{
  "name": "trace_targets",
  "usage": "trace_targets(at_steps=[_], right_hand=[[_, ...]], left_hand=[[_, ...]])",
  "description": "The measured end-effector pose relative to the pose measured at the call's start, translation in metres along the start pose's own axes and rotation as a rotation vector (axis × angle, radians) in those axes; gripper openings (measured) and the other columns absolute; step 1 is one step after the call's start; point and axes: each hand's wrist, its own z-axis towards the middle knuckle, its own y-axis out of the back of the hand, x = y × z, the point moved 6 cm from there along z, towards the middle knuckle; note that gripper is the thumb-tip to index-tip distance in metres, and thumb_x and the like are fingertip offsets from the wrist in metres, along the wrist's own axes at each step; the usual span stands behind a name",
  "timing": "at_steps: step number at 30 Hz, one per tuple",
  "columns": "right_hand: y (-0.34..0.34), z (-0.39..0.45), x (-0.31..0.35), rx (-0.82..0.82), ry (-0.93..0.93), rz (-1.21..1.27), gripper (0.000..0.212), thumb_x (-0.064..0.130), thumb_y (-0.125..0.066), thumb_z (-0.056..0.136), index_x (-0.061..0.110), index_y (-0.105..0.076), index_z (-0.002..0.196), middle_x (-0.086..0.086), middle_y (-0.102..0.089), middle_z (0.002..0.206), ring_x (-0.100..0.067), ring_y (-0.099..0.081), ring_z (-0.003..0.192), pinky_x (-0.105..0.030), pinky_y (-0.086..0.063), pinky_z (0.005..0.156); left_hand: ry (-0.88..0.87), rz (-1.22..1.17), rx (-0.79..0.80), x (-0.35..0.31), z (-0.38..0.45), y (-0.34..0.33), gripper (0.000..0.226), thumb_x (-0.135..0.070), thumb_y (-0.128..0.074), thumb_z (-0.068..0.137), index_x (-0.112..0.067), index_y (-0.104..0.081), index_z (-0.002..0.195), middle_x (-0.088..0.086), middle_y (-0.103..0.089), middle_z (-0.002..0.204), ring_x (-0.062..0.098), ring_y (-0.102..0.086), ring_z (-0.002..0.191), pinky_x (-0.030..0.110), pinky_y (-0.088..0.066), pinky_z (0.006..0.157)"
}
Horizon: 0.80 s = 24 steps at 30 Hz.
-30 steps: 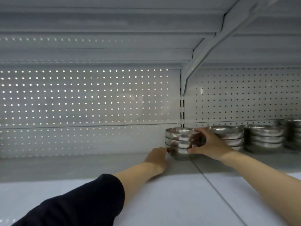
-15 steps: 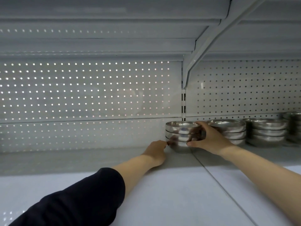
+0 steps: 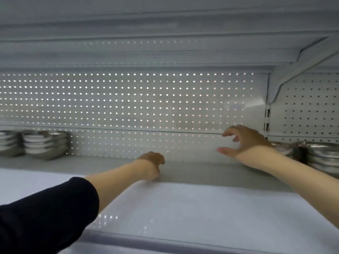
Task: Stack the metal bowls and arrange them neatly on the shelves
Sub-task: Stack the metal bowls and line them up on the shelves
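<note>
My right hand (image 3: 244,140) hovers above the white shelf (image 3: 183,202) with its fingers spread in a loose curve, holding nothing. Behind its wrist a stack of metal bowls (image 3: 282,150) is mostly hidden, and another stack of metal bowls (image 3: 322,156) stands at the far right. My left hand (image 3: 152,162) rests on the shelf near the middle, fingers loosely curled and empty. Two more stacks of metal bowls (image 3: 45,143) stand at the far left against the back panel.
A perforated back panel (image 3: 128,107) runs behind the shelf. The underside of the shelf above (image 3: 165,33) sits low overhead, with a bracket (image 3: 293,74) at the upper right. A raised lip (image 3: 165,242) runs along the shelf's front edge.
My right hand has let go of the bowl stack and lifted off to the left. My left hand has drawn away from it. The view has swung left, bringing the left stacks into sight.
</note>
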Motion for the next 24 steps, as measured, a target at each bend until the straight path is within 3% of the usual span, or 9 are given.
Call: trace_targets(at_steps=[6,12,17,24], right_hand=[[-0.066,0.024,0.152,0.037,0.145,0.044,0.044,0.052,-0.069,0.075,0.034,-0.053,0.112,0.015,-0.044,0.106,-0.013,-0.053,0.102,-0.027,-0.04,0.078],[-0.123,0.05,0.282,0.075,0.247,0.147,0.037,0.048,-0.068,0.077,0.032,-0.056,0.109,0.011,-0.048,0.109,-0.014,-0.053,0.1,-0.026,-0.04,0.078],[-0.161,0.075,0.354,0.158,0.264,0.201,0.037,0.045,-0.067,0.078,0.031,-0.057,0.111,0.011,-0.049,0.111,-0.014,-0.053,0.104,-0.029,-0.043,0.085],[-0.218,0.122,0.416,0.21,0.302,0.273,0.04,0.037,-0.068,0.078,0.024,-0.056,0.114,0.004,-0.053,0.117,-0.012,-0.048,0.09,-0.023,-0.034,0.076]], left_hand=[[0.026,0.01,-0.084,0.132,-0.056,0.022,0.049,-0.002,-0.042,0.089,-0.014,-0.043,0.136,0.004,-0.043,0.142,0.021,-0.041,0.13,0.024,-0.031,0.103],[0.122,-0.005,-0.148,0.257,-0.097,0.033,0.049,-0.004,-0.044,0.087,-0.015,-0.044,0.135,0.005,-0.046,0.14,0.022,-0.041,0.13,0.026,-0.034,0.101],[0.258,-0.06,-0.178,0.349,-0.121,0.045,0.048,-0.007,-0.046,0.087,-0.016,-0.044,0.135,0.005,-0.046,0.141,0.022,-0.041,0.13,0.029,-0.036,0.104],[0.444,-0.186,-0.22,0.444,-0.115,0.053,0.044,-0.009,-0.048,0.085,-0.008,-0.048,0.129,0.01,-0.052,0.131,0.026,-0.05,0.12,0.03,-0.041,0.097]])
